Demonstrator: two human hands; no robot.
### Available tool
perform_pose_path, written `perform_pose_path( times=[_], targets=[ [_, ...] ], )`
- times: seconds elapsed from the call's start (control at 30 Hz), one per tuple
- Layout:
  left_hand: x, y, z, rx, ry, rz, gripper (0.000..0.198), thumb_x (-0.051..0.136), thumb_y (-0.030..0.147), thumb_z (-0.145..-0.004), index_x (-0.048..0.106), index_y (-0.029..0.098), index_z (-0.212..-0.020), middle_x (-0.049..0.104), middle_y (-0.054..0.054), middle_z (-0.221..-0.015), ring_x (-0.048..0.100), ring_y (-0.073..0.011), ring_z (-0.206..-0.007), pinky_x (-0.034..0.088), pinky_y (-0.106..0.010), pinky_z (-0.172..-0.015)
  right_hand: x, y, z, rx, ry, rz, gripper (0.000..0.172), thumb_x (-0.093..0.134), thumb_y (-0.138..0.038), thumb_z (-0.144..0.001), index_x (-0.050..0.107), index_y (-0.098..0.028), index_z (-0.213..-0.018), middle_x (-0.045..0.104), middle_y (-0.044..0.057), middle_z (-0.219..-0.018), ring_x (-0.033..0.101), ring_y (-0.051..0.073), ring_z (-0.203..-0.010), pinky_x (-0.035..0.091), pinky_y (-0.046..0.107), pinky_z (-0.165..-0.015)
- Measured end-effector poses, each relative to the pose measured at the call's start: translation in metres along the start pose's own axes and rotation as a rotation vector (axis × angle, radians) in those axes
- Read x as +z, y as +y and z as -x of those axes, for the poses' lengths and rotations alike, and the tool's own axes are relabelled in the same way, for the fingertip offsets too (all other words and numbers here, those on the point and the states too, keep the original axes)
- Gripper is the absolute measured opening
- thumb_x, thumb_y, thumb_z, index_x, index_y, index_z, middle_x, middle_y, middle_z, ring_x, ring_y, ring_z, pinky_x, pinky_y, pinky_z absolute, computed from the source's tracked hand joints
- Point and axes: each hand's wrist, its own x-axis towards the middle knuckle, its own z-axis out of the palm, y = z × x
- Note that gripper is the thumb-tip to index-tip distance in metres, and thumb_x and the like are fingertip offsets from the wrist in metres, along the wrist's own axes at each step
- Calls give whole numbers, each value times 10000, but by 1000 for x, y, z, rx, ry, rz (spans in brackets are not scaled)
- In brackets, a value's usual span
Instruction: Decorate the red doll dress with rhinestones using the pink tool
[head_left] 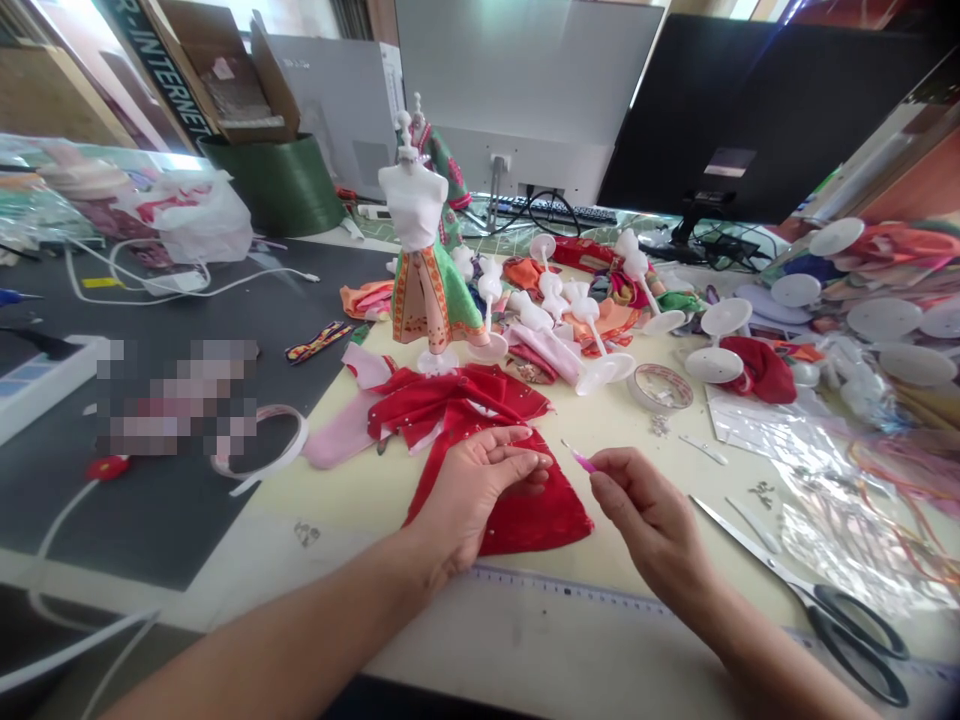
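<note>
My left hand (480, 480) is over a small red doll dress (540, 500) lying on the table, its thumb and fingertips brought together. Anything pinched there is too small to make out. In my right hand (652, 510), just to the right of the dress, thumb and forefinger grip a small pink-handled tool (583, 461). Its thin pale tip points up and left toward my left fingers, apart from them. Tiny light dots show on the red cloth, and pink cloth (341, 430) lies beside its upper part.
Behind the dress stands a white mini mannequin (413, 200) in a patterned skirt. Several more mannequins and doll clothes (555, 300) lie beyond. Scissors (810, 600) rest at the right, near a tape roll (660, 388). A ruler (570, 592) runs along the front. Monitors (750, 120) stand at the back.
</note>
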Motion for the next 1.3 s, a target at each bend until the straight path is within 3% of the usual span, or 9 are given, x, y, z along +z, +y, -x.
perform_pose_path(
  times=[0.1,0.33,1.0,1.17,1.3],
  targets=[
    [-1,1,-1,11,9,-9,335,704,136,-742,592,115,-1057,713,-80,-839,670,-133,-734,556,-256,-748,-3,2,-1,-152,44,125,60,496,-234,-897,554,-218,-908,607,-18,-714,520,87,-574,408,206,-528],
    [-2,3,0,35,32,-4,337,678,118,-766,588,105,-1090,710,-79,-830,678,-139,-746,569,-252,-740,-4,6,1,-372,22,274,155,527,-115,-850,563,-196,-978,552,-8,-711,467,83,-558,367,216,-509],
    [1,5,1,36,27,-20,285,658,96,-773,593,102,-1051,715,-82,-823,683,-130,-721,565,-242,-725,-3,7,-1,-425,77,293,170,533,-98,-842,569,-187,-982,562,-1,-716,480,81,-554,378,211,-500],
    [-2,8,-2,99,57,-45,196,641,86,-769,603,109,-960,711,-73,-809,674,-133,-731,553,-243,-698,-5,5,-1,-440,38,264,178,536,-86,-836,569,-183,-980,550,0,-705,482,89,-563,370,215,-504],
    [-7,16,-3,187,82,-63,177,644,128,-769,609,118,-942,703,-61,-823,658,-130,-753,537,-250,-706,-4,3,2,-461,-76,300,160,506,-113,-855,564,-185,-987,554,2,-697,465,94,-550,362,223,-503]
  ],
)
